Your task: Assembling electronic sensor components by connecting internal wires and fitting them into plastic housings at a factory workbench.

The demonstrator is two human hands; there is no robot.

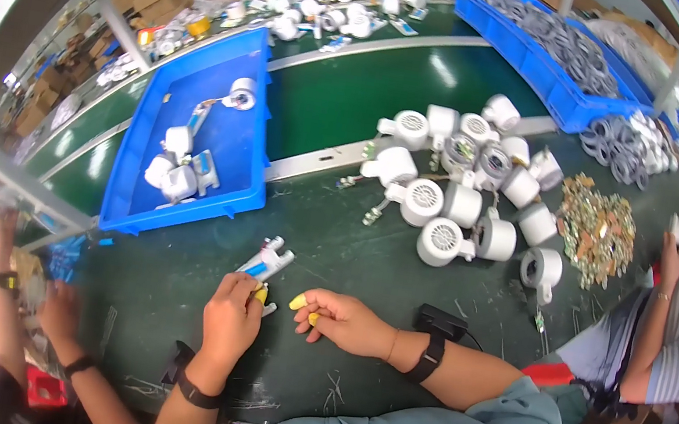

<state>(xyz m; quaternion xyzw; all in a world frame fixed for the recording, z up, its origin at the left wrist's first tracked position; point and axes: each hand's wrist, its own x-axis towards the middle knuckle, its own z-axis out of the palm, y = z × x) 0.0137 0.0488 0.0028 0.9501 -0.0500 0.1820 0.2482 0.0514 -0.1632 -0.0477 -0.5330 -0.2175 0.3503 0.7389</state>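
Note:
My left hand (230,319) is closed on a white plastic handle piece with a blue strip (268,259), which sticks out beyond the fingers. A small white end shows below the thumb, and the rest is hidden by the hand. Just to the right, my right hand (350,324) hovers with its fingers loosely bent and the tips apart. Nothing shows between them. Yellow finger covers sit on fingertips of both hands. Farther off to the right lies a pile of round white fan heads (447,202) with grilles, some with small circuit boards on wires.
A blue tray (267,156) with several white parts stands at left. Small circuit boards (596,230) are heaped at right. Behind them, a blue crate (582,113) holds grey rings. A green conveyor belt (360,82) crosses behind. Co-workers' arms (664,281) appear at both sides.

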